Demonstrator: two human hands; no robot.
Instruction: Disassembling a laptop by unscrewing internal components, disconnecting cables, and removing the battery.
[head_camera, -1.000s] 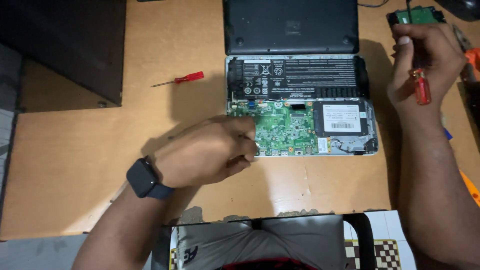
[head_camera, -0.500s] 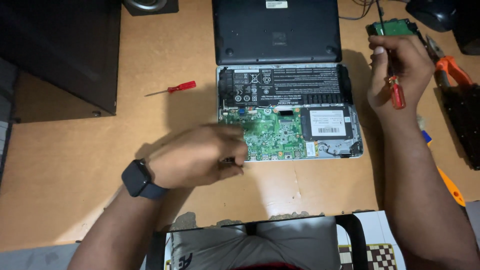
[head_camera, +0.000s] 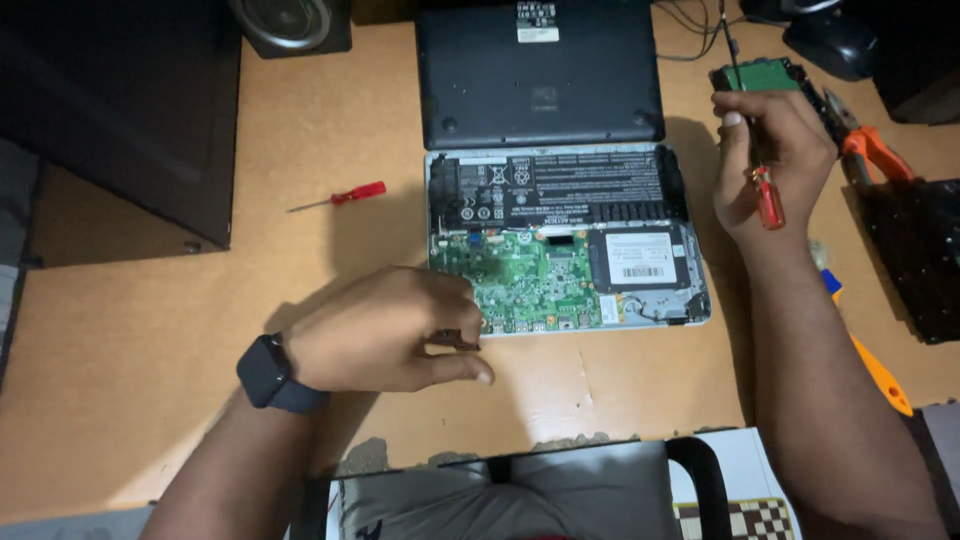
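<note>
An opened laptop base (head_camera: 560, 235) lies on the wooden desk, showing a black battery, a green circuit board (head_camera: 515, 275) and a black drive (head_camera: 640, 258). My left hand (head_camera: 385, 330), with a dark smartwatch on the wrist, rests at the laptop's lower left corner; its fingers pinch something small that I cannot make out. To the right of the laptop my right hand (head_camera: 770, 165) is raised and holds a red-handled screwdriver (head_camera: 765, 195). The hand hides the screwdriver's tip.
The removed black bottom cover (head_camera: 540, 75) lies behind the laptop. A second red screwdriver (head_camera: 340, 197) lies at left. Orange-handled pliers (head_camera: 870, 145), a green board (head_camera: 760, 75) and a dark keyboard (head_camera: 915, 260) sit at right. A black case (head_camera: 120, 110) stands at left, a speaker (head_camera: 290, 22) behind.
The view has shifted, so everything sits lower in the frame. My left hand has drawn back from the circuit board toward the desk edge. The right hand keeps holding the screwdriver.
</note>
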